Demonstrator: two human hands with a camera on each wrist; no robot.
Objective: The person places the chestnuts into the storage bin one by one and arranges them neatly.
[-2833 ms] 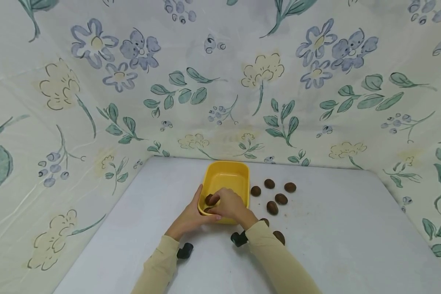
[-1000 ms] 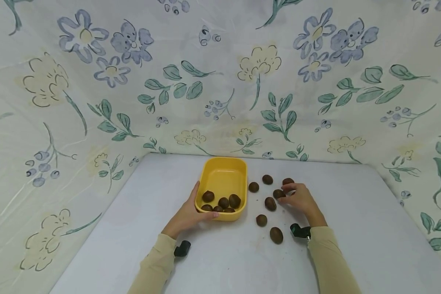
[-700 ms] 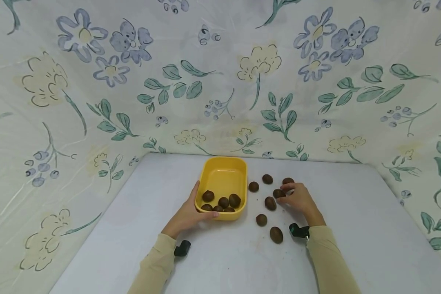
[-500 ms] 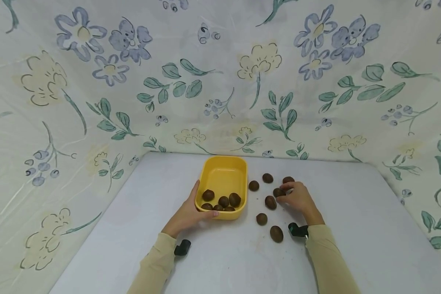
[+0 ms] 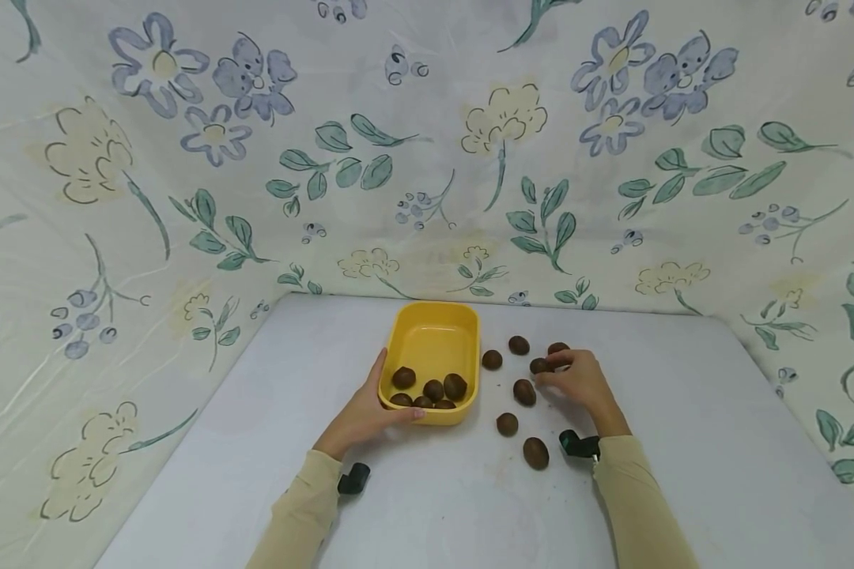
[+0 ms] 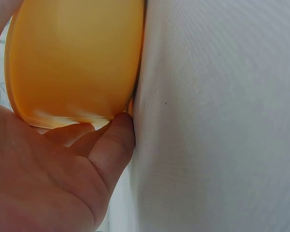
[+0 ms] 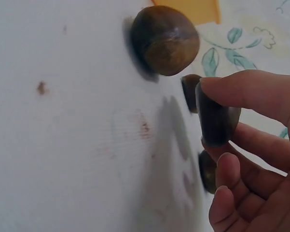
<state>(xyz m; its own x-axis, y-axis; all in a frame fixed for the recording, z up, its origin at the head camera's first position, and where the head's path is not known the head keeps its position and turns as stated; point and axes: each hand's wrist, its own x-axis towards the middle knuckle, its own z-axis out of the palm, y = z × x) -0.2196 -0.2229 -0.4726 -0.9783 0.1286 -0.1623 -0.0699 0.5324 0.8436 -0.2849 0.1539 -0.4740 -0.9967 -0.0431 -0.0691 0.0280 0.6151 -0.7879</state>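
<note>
My left hand (image 5: pixel 363 415) grips the near left corner of a yellow plastic tub (image 5: pixel 430 344), thumb along its near side. In the left wrist view, the fingers (image 6: pixel 117 137) curl against the tub's wall (image 6: pixel 77 58), low by the table. Several brown chestnuts (image 5: pixel 403 378) lie in the tub's near end. To the right, my right hand (image 5: pixel 585 385) pinches a chestnut (image 5: pixel 540 366) between thumb and fingers. The right wrist view shows this chestnut (image 7: pixel 214 118) held above the table, with its shadow below and the other fingers loosely curled.
Loose chestnuts lie right of the tub: one by its wall (image 5: pixel 492 359), one behind (image 5: pixel 519 345), one beyond my right hand (image 5: pixel 558 348), and others nearer (image 5: pixel 524 392), (image 5: pixel 536 453). A floral curtain (image 5: pixel 427 158) rises behind the white table (image 5: pixel 683 442).
My right hand has gone from inside the tub to the loose chestnuts on the right and has just raised one slightly. The left hand stays on the tub.
</note>
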